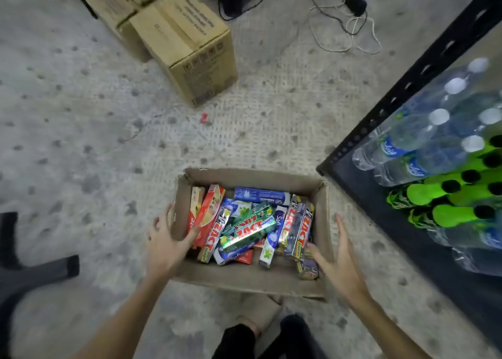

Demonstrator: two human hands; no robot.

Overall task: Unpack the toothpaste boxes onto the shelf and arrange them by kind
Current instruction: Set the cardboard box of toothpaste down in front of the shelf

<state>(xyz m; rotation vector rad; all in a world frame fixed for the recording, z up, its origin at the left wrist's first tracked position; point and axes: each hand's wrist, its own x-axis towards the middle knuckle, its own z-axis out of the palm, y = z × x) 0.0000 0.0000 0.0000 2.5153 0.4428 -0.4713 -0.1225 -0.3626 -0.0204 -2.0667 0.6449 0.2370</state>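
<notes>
**Full carton, no box shelved yet**

While toothpaste boxes (pixel 245 224) lie jumbled in the carton (pixel 244 278) on the floor beside the shelf (pixel 380 214), the left hand (pixel 165 243) and right hand (pixel 338 261), fingers spread, flank its walls. Lifted by those soft sides, it could buckle and spill.

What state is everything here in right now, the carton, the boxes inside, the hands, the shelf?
Open carton: on the floor, top open, still full.
Toothpaste boxes: jumbled inside the carton, kinds mixed.
Left hand: open, fingers over the carton's left wall.
Right hand: open, at the carton's right wall.
Shelf: holds water bottles and green bottles, upright.
Closed cardboard box: shut, on the floor.
</notes>
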